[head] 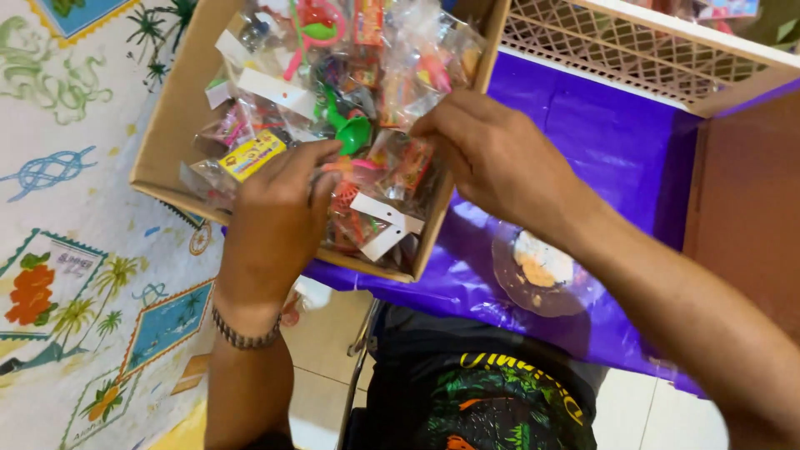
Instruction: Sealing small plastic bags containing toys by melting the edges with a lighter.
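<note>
Both hands are in the cardboard box [179, 108] of bagged toys: left hand [279, 212], knuckles up, fingers curled, pinches a clear toy packet [379, 179] lying on the pile; right hand [492, 154] reaches across, fingertips nipping the same packet's top edge.

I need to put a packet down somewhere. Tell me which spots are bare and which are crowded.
Bare: the purple cover between the cardboard box and the white lattice basket, and the patterned cloth left of the box. Nearer you, a clear bag of pale stuff takes some purple. Crowded: the box, packed with toy packets, both the left hand and right hand in it.
</note>
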